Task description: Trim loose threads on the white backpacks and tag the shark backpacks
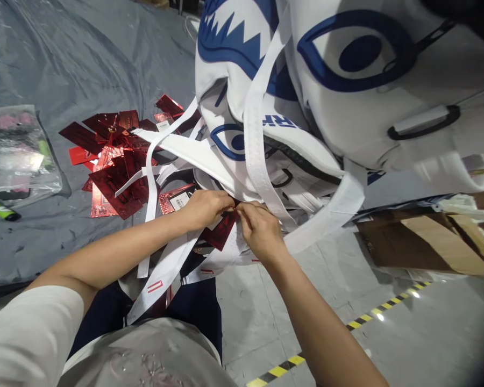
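My left hand (207,208) and my right hand (260,228) meet fingertip to fingertip at the near edge of a white bag (226,115) with blue eye and teeth prints. Both are closed in a pinch at the top of a dark red hang tag (221,232), which dangles just below them. Whatever thin cord is between the fingertips is too small to make out. Beside my left hand lies a black-and-red tag with a barcode label (179,200). White straps (163,274) with small red stitched marks trail toward my lap.
A pile of shiny red tags (119,177) lies on the grey sheet-covered table (84,64). At the left are a clear plastic packet (18,150) and a green-and-black tool (0,208). Another white bag (347,107) looms at upper right; cardboard (423,242) sits below it.
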Tool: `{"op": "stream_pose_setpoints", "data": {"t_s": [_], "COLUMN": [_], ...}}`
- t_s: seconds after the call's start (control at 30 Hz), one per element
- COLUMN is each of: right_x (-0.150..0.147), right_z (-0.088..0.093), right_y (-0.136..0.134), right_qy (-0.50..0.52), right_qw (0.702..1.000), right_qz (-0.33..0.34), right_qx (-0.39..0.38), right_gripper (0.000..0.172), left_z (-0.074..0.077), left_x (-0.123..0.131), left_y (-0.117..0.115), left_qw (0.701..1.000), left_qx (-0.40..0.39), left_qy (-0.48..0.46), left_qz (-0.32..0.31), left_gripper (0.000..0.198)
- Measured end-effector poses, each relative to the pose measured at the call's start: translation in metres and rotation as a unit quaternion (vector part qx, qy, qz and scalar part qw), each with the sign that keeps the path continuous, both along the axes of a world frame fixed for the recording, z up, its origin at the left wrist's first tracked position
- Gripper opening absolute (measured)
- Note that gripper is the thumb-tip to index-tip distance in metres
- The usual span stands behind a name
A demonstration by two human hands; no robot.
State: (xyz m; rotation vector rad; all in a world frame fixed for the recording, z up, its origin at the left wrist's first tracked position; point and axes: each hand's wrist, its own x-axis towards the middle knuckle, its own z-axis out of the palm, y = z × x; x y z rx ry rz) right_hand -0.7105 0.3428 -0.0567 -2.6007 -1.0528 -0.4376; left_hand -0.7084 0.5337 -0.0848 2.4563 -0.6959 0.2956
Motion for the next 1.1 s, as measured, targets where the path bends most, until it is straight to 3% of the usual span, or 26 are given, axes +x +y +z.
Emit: {"op": "stream_pose_setpoints", "data": {"t_s": [0.27, 0.47, 0.63, 0.77, 0.87, 1.0, 1.1], "right_x": [-0.001, 0.0, 0.001, 0.003, 0.009, 0.016, 0.015], "right_z": [-0.002, -0.005, -0.006, -0.006, -0.011, -0.02, -0.023], "right_y": [0.0, 0.001, 0.002, -0.001, -0.002, -0.001, -0.001], "right_qy": [-0.012, -0.026, -0.049, -0.111, -0.15, -0.163, -0.146], "right_qw": [0.998, 0.998, 0.997, 0.993, 0.988, 0.985, 0.988], "right_qz": [-0.025, -0.02, -0.021, 0.022, 0.033, 0.043, 0.032], "right_qx": [-0.049, -0.056, -0.051, -0.021, -0.005, 0.018, 0.041], "right_gripper": [0.024, 0.022, 0.021, 0.019, 0.017, 0.018, 0.021], "left_z": [0.007, 0.02, 0.019, 0.017, 0.015, 0.015, 0.013], "left_x": [0.0, -0.002, -0.004, -0.008, -0.008, -0.005, -0.003], "left_y": [-0.005, -0.011, -0.016, -0.023, -0.019, -0.008, -0.007], "left_qw": [1.0, 0.995, 0.992, 0.994, 0.997, 0.995, 0.997], "left_qx": [0.015, 0.097, 0.119, 0.096, 0.073, 0.071, 0.045], "left_qy": [0.027, 0.02, 0.01, 0.009, 0.015, 0.066, 0.059], "left_qz": [0.004, 0.021, 0.029, 0.048, 0.028, -0.014, -0.008], "left_gripper": [0.012, 0.017, 0.019, 0.021, 0.021, 0.02, 0.016]}}
